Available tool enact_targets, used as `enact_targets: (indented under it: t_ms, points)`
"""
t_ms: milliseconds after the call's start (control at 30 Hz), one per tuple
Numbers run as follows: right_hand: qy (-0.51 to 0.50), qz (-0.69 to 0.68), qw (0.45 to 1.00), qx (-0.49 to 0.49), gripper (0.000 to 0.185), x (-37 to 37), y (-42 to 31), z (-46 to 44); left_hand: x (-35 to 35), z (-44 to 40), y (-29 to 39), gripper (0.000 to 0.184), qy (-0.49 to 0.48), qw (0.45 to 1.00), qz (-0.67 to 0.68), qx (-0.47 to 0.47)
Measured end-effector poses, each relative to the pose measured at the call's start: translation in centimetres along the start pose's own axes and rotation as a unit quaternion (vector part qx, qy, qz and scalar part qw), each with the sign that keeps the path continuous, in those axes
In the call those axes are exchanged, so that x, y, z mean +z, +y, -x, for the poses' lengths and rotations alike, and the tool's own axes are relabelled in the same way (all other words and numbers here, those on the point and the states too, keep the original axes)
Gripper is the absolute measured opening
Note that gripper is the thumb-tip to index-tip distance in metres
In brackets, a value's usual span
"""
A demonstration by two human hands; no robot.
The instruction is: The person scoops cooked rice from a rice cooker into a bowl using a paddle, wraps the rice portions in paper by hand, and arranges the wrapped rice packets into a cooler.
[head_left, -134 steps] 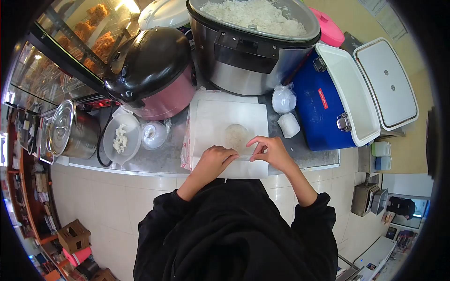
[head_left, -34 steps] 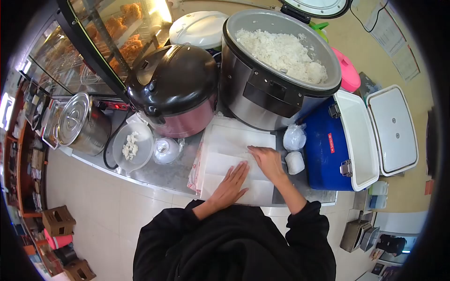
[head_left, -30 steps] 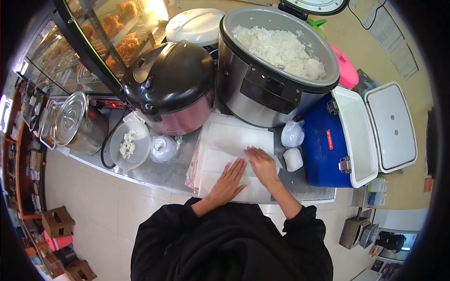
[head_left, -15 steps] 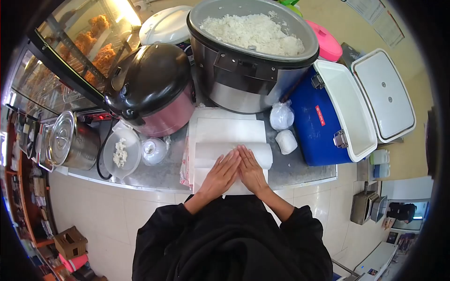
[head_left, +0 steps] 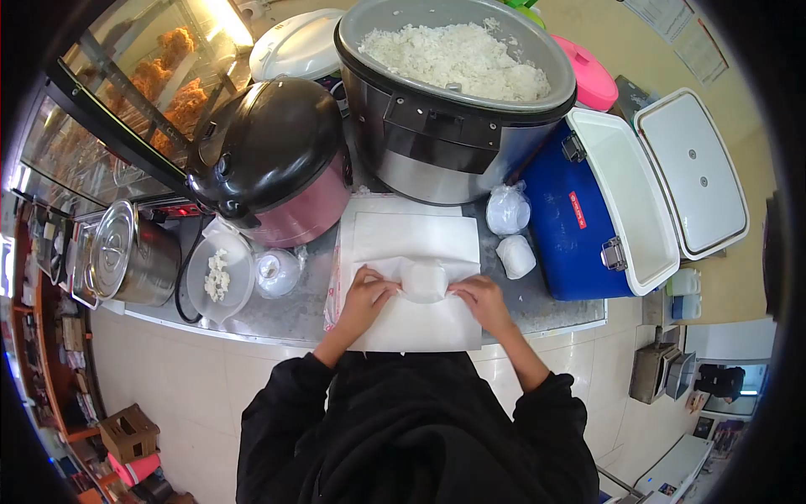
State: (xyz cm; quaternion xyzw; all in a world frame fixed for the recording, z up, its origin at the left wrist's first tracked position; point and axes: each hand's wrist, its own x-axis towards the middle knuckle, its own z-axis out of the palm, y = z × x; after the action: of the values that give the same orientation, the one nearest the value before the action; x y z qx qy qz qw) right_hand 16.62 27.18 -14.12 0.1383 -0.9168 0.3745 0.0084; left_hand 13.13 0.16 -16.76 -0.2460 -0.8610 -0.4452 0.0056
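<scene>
A white paper bundle point(head_left: 424, 281) with a rounded raised middle lies on a stack of white paper sheets point(head_left: 411, 235) at the counter's front. My left hand point(head_left: 368, 298) pinches the paper at the bundle's left side. On the right side, my right hand point(head_left: 480, 300) pinches the paper in the same way. The bundle's contents are hidden inside the paper. To the right of the stack sit a white wrapped bundle point(head_left: 515, 256) and a plastic-wrapped bowl-like item point(head_left: 508, 210).
Behind the paper stands a large cooker point(head_left: 437, 155) full of rice point(head_left: 457, 60). A black and pink cooker point(head_left: 285, 197), a plastic bowl point(head_left: 238, 290) and a steel pot point(head_left: 155, 265) are left. An open blue cooler point(head_left: 571, 218) stands right.
My hands have moved apart from the middle of the folded paper to its two sides. The flat roll of paper is now gathered around a rounded shape.
</scene>
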Motion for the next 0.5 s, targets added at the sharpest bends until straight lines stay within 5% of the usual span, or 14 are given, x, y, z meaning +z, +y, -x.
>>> enact_targets:
  t_ms: [133,233,333,433,500]
  points:
    - [-0.092,-0.129,0.98,0.123,0.015,-0.6,2.2,-3.4,0.0,-2.6,-1.9,0.01,-0.024,0.999,0.019,-0.023]
    - [-0.12,-0.091,0.977,0.149,0.016,-0.2,2.9,-5.3,0.5,-4.5,-3.0,0.012,-0.101,0.991,0.029,-0.08]
    - [-0.093,0.018,0.986,0.139,0.018,0.4,2.6,-6.6,-0.4,-6.1,-1.0,0.017,-0.152,0.979,-0.094,-0.098]
    - [-0.002,0.211,0.977,0.004,0.013,0.2,0.6,-7.1,-1.2,-6.8,3.2,0.011,-0.092,0.965,-0.242,-0.049]
    - [-0.024,0.166,0.984,0.056,0.012,1.3,1.0,-6.8,0.7,-6.0,2.3,0.007,-0.094,0.965,-0.245,-0.022]
